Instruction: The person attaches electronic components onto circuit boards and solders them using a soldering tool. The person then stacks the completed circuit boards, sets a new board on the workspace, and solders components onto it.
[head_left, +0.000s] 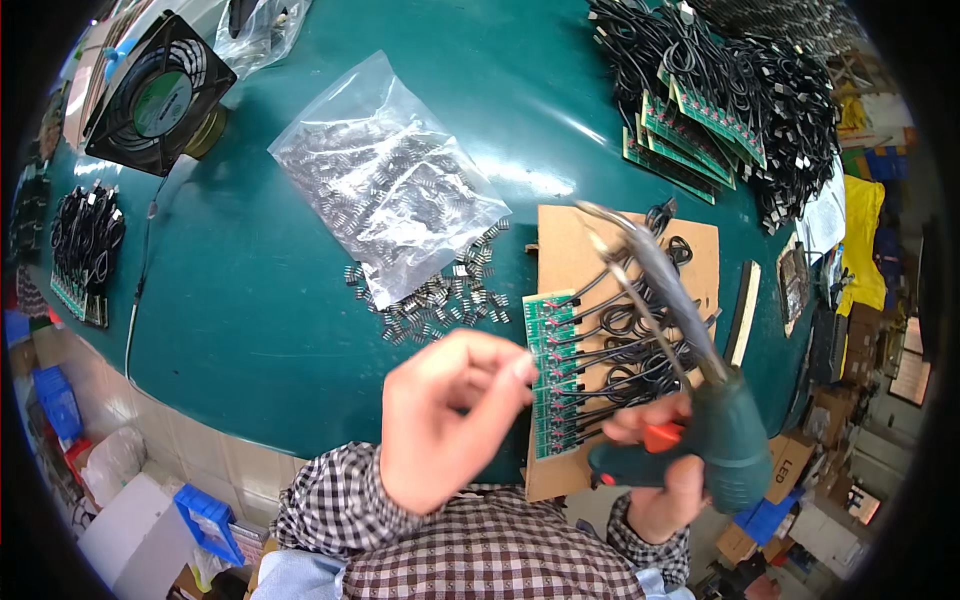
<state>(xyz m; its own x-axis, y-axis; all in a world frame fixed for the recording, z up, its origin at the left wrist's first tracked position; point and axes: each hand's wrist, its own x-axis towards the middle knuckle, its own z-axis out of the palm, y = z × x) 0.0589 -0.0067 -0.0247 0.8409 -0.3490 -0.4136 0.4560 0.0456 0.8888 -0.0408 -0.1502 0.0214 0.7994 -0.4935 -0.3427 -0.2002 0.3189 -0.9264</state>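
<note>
My right hand (665,490) is wrapped round the grip of a dark green soldering gun (735,440) with a red trigger. Its metal tube and thin feed arm point up and left above the cables, a little blurred. Thumb and fingertips pressed together, my left hand (445,415) is at the left edge of a green circuit board panel (552,400); anything pinched there is too small to make out. The panel lies on a cardboard sheet (700,235), with black cables (620,355) running off its right side. Left of it, small black multi-pin parts (450,305) are scattered on the table.
An open clear plastic bag (380,180) of the same parts lies beyond my left hand. More cabled boards (690,140) are piled at the far right. A black fan (160,95) stands at the far left, near a cable bundle (85,240). The green table (240,330) curves toward me.
</note>
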